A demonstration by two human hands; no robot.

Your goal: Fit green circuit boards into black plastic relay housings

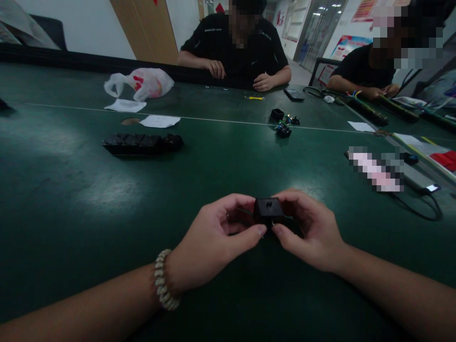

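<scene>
Between my two hands is a small black plastic block (270,208) with a dark mark or hole on its upper face. My left hand (223,237) grips its left side, fingers behind and thumb at the lower front edge. My right hand (311,230) holds the right side the same way, its thumb tip close to the left one. Small shiny metal bits show at the thumbs; I cannot make out what they are. A beaded bracelet (164,280) circles my left wrist. The block is held just above the green tabletop (228,166).
A long black segmented part (142,144) lies left, near folded papers (160,121) and a plastic bag (153,83). Small black pieces with wires (284,129) lie beyond my hands. A phone (374,168) and cable (420,213) are right. Two people sit opposite.
</scene>
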